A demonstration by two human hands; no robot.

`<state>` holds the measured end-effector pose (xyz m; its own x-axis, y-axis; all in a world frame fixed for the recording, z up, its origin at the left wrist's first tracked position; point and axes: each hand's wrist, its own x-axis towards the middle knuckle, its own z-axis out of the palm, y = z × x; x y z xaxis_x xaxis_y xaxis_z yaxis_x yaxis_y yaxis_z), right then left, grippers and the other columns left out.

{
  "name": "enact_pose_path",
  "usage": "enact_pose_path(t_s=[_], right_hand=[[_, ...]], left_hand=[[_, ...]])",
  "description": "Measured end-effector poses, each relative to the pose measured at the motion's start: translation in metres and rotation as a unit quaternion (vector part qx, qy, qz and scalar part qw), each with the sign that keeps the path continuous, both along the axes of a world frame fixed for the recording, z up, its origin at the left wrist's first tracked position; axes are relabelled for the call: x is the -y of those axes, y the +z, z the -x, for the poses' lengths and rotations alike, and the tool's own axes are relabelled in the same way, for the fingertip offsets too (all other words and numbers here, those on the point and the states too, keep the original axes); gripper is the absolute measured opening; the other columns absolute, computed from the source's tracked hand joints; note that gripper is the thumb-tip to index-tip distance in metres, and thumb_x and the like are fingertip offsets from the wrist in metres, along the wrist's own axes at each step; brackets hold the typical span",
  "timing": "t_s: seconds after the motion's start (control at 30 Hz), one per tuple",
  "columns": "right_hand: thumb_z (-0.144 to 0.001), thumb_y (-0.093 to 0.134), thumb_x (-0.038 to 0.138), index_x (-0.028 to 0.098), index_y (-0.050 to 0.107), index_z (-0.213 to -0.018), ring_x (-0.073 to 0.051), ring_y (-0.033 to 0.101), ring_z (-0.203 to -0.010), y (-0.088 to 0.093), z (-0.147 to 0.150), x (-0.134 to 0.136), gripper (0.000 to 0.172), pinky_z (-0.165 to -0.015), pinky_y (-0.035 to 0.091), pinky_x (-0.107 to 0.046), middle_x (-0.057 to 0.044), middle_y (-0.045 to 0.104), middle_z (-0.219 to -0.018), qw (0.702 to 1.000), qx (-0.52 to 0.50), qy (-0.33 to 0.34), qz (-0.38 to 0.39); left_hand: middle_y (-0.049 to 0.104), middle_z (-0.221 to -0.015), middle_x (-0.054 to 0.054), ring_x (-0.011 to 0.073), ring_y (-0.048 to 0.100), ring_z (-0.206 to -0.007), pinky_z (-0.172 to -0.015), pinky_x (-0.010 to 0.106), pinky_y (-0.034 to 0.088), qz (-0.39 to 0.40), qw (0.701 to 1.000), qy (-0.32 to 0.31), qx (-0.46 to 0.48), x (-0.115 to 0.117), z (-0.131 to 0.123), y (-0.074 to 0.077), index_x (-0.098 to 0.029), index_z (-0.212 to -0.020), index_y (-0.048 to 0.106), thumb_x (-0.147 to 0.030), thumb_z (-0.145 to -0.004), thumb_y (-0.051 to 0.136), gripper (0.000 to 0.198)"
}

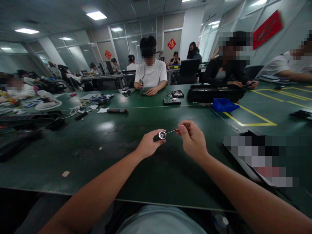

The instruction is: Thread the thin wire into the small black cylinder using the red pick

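Note:
Above the green table point(136, 123), my left hand point(148, 144) pinches a small round part point(162, 135) with a bright silver rim and a dark inside, held between thumb and fingers. Its exact kind is too small to tell. My right hand point(193, 139) is closed round the handle of a thin screwdriver point(171, 131), most of the handle hidden by the fingers. The slim metal shaft points left, and its tip meets the right edge of the round part or lies just beside it; I cannot tell which.
Ahead lie a dark tube-like tool point(117, 111), opened drives point(172, 101), a blue bin point(224, 105) and a long black casing point(215, 93). A white fan-like part point(48, 104) and loose cables are at left. Across the table a person point(151, 73) works.

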<state>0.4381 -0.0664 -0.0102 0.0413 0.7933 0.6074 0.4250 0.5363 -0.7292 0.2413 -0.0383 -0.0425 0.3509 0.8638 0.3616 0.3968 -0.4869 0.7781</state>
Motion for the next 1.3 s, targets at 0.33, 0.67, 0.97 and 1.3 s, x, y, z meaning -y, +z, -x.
enact_pose_path(t_s=[0.33,0.67,0.97,1.3], right_hand=[[-0.099,0.047,0.037,0.023,0.057,-0.095,-0.019,0.068,-0.072,-0.0009,-0.0012,-0.0013,0.018,-0.066,0.051,-0.033,-0.003,0.07,-0.08,1.0,-0.009,-0.014,-0.002],[-0.099,0.048,0.036,0.022,0.057,-0.093,-0.018,0.068,-0.071,0.0008,-0.0022,-0.0009,0.017,-0.066,0.05,-0.032,-0.002,0.069,-0.078,1.0,-0.004,-0.023,-0.007],[-0.098,0.048,0.036,0.022,0.058,-0.094,-0.018,0.068,-0.072,-0.0014,-0.0001,-0.0015,0.017,-0.067,0.051,-0.031,-0.002,0.07,-0.079,1.0,-0.013,-0.008,0.0],[-0.09,0.062,0.045,0.021,0.064,-0.078,-0.014,0.055,-0.054,0.0069,-0.0027,-0.0001,0.027,-0.052,0.039,-0.028,0.0,0.063,-0.063,0.997,0.045,-0.059,0.013]], left_hand=[[0.065,-0.128,0.006,0.0245,0.057,-0.123,-0.113,0.042,0.038,0.003,1.0,-0.001,0.001,0.001,0.0007,0.0019,-0.023,-0.126,0.064,-0.023,-0.083,0.073,0.044],[0.065,-0.129,0.005,0.0241,0.057,-0.124,-0.112,0.042,0.038,-0.006,1.0,0.0,-0.002,0.0003,0.0016,-0.0004,-0.024,-0.127,0.064,-0.025,-0.084,0.072,0.044],[0.067,-0.123,0.004,0.0228,0.06,-0.117,-0.107,0.041,0.042,-0.046,0.998,0.0,-0.031,-0.0016,0.0031,-0.0012,-0.025,-0.124,0.065,-0.024,-0.083,0.074,0.041],[0.068,-0.119,0.003,0.0215,0.061,-0.112,-0.102,0.039,0.044,-0.057,0.997,0.004,-0.044,-0.0029,0.0057,-0.0022,-0.026,-0.124,0.064,-0.026,-0.084,0.074,0.041]])
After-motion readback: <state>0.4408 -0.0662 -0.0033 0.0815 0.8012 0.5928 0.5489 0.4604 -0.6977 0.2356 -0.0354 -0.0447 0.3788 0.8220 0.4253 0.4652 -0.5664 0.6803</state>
